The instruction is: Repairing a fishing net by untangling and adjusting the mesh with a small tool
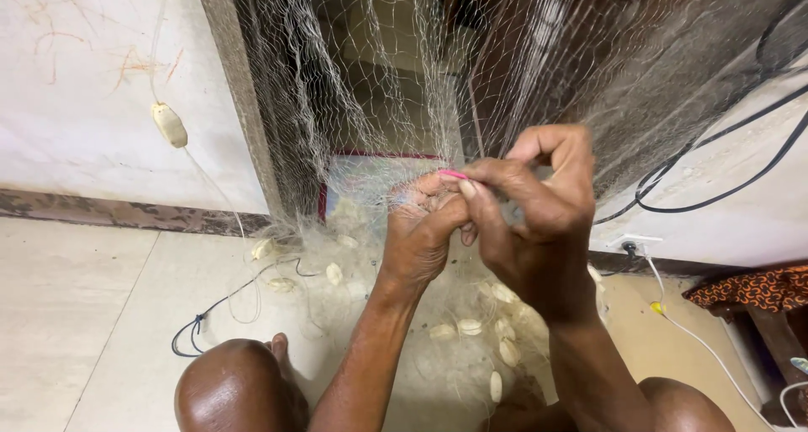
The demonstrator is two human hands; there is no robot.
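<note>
A fine translucent fishing net (362, 104) hangs in front of me and piles on the floor. My left hand (418, 230) pinches a bunch of its mesh, fingers closed. My right hand (539, 205) is closed on a small pink netting needle (452, 174), whose tip shows between thumb and fingers, right against the left hand. Both hands meet at the net's hanging part. My bare knees (240, 386) show at the bottom.
Several pale oval floats (497, 331) lie in the heaped net on the tiled floor. One float (169, 125) hangs on a line by the white wall. Black cables (715, 159) run along the right wall; a dark cord (202, 323) lies on the floor. Patterned cloth (757, 287) sits right.
</note>
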